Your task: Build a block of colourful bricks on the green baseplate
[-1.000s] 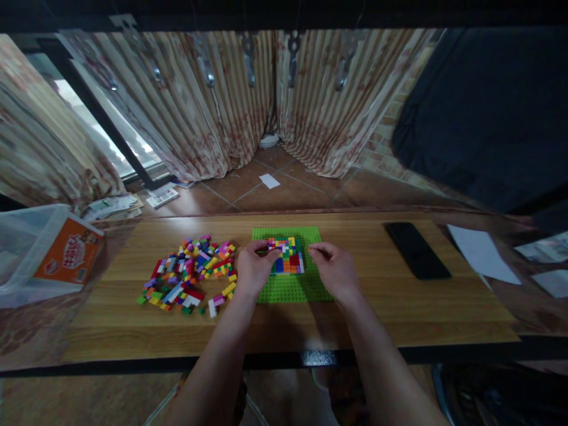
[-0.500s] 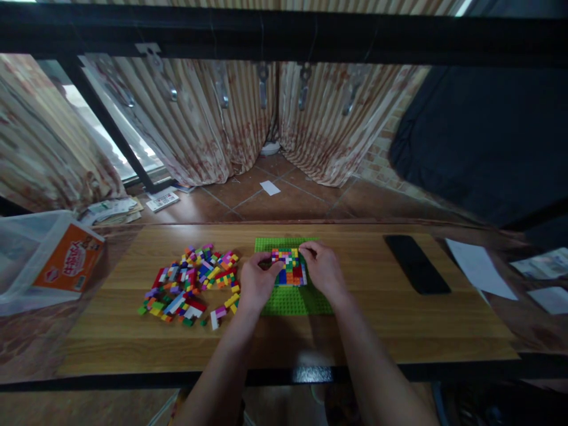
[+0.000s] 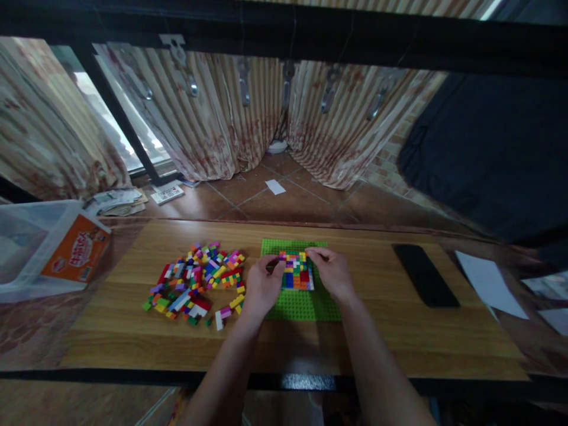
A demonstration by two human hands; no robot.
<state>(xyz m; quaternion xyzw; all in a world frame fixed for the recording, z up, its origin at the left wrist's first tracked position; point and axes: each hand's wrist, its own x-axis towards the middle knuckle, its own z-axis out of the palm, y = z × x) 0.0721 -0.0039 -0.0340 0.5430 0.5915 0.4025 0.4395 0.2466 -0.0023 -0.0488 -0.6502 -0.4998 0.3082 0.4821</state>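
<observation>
A low panel of coloured toy bricks, with a white edge on its right, lies on a green studded baseplate. My left hand is closed at the panel's left side, thumb and forefinger against its far left corner. At the far right corner, my right hand has its thumb and forefinger pinched together beside a yellow brick. Whatever lies between those right fingertips is too small to make out. Left of the baseplate spreads a loose heap of mixed toy bricks.
A black phone-like slab lies on the right of the wooden table. Beyond the table's right end is white paper. A clear plastic box with an orange label stands at the left. Curtains hang behind.
The view has shifted slightly, so the table appears farther right. My left thumb has drawn back from over the panel to its left edge. My right hand remains at the far right corner.
</observation>
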